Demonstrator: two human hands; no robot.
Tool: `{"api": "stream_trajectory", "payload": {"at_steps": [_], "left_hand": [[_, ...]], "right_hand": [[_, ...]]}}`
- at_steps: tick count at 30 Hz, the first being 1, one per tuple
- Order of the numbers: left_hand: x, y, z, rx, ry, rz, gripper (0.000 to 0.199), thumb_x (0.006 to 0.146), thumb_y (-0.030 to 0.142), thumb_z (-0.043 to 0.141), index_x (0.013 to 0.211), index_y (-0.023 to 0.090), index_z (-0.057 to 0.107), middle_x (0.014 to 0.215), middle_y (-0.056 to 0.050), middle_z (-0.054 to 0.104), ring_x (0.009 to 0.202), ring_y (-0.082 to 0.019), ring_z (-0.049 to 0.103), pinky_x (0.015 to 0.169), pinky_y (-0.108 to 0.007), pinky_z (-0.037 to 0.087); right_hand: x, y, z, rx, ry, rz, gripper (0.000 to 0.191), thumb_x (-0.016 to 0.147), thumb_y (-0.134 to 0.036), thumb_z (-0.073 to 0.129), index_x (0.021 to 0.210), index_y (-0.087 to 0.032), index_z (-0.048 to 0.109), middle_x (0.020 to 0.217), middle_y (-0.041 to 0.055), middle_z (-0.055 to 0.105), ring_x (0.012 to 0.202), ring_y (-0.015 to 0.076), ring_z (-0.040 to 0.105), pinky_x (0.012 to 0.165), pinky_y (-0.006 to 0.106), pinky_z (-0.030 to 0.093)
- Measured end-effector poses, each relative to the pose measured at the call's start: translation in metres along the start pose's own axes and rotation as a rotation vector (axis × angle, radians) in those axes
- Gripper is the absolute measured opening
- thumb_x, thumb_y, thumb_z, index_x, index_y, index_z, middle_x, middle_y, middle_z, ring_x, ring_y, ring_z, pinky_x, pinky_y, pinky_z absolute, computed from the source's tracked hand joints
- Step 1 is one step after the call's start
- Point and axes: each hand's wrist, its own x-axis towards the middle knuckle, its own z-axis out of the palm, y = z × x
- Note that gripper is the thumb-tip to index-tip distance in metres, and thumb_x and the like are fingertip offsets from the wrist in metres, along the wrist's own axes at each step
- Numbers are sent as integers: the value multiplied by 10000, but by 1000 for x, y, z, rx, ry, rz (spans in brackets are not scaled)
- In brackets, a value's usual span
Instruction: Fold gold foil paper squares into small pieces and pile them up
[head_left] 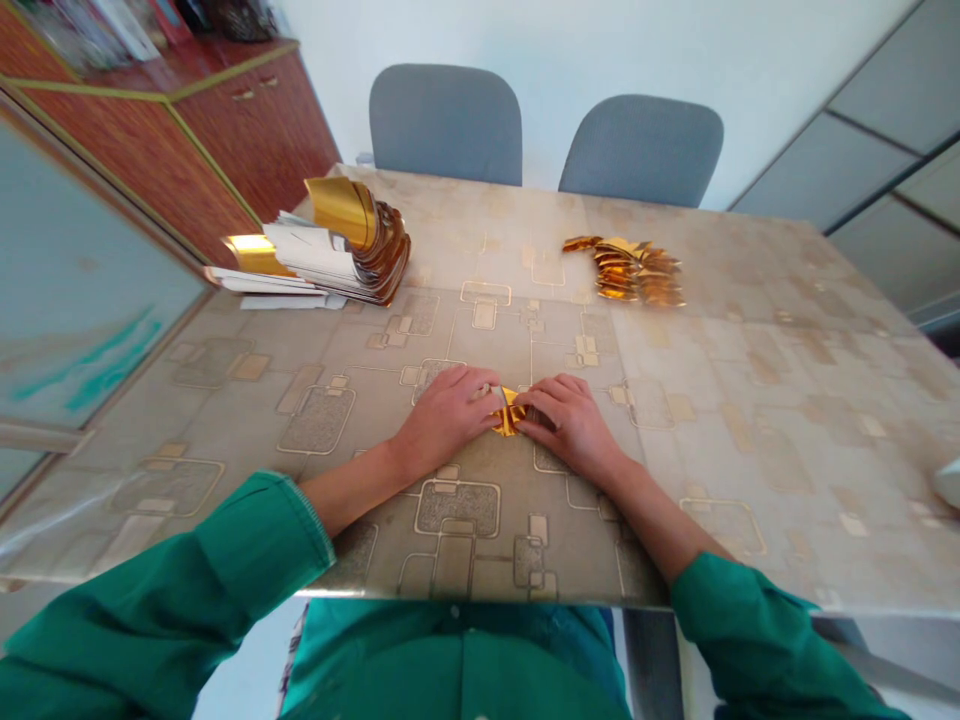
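A small folded piece of gold foil paper (509, 412) lies between my hands on the patterned tablecloth. My left hand (456, 408) pinches its left side, fingers curled over it. From the right, my right hand (568, 420) grips the other side between thumb and fingers. The foil's lower folds are partly covered by my fingertips. Farther off to the right sits a pile of folded gold foil pieces (637, 270). At the far left rests a stack of gold and white paper sheets (322, 255), bent upward at its right end.
The patterned tablecloth (480, 330) covers a wide table. Two grey chairs (446, 125) stand behind its far edge. A reddish wooden cabinet (255, 130) is at the back left, and a white object (948, 483) shows at the right edge.
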Motion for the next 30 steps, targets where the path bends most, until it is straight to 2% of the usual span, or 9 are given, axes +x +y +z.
{"api": "stream_trajectory", "payload": {"at_steps": [4,8,12,16,20,24,26,30], "left_hand": [[-6,-6,-9,25,-93,156,211,1022,266,483,1007,207,684,948,-39,660,924,-177,579,842,-305,452],[-11,-12,-15,4,-108,221,257,1039,264,435,1064,176,674,989,-54,682,950,-180,602,832,-304,477],[-11,-13,-17,96,-146,259,234,1019,170,442,1079,158,667,1004,-58,699,922,-184,626,801,-302,501],[-11,-13,-15,154,-108,277,220,999,133,457,1031,152,673,964,-59,708,866,-182,635,745,-297,506],[-12,-10,-9,84,-14,169,229,1010,197,465,966,159,686,914,-51,707,820,-167,620,744,-292,500],[-13,-4,-5,-79,63,27,174,986,206,520,964,160,686,956,-47,701,867,-175,593,795,-296,496],[-14,-1,-6,-123,46,-56,156,974,192,532,951,161,683,941,-46,687,878,-183,581,807,-304,490],[-14,1,-9,-89,-58,-165,115,942,245,599,938,167,684,909,-51,671,880,-211,567,810,-340,472]], "right_hand": [[-1,2,-2,-20,-7,-34,160,950,-358,606,1008,-252,710,979,39,687,938,197,557,884,366,383],[-2,6,-5,-4,-18,-101,204,980,-317,546,1087,-251,706,1017,50,689,975,201,555,909,378,390],[-2,8,-7,25,-16,-124,216,965,-350,567,1088,-242,709,1031,55,683,979,209,556,913,387,400],[-2,7,-8,32,-22,-120,214,953,-316,576,1110,-237,698,1049,61,676,987,209,553,910,388,408],[-2,6,-7,20,-28,-109,219,923,-252,596,1123,-228,683,1056,63,670,992,211,552,903,384,408],[1,3,-3,-14,-5,-92,178,941,-252,584,1087,-219,681,1022,58,674,971,207,549,909,377,396],[2,2,0,-25,5,-86,161,969,-268,554,1046,-212,684,989,55,676,950,204,544,903,371,389],[5,1,6,-5,20,-47,203,1005,-293,500,985,-206,682,927,48,671,900,201,531,872,355,375]]}}
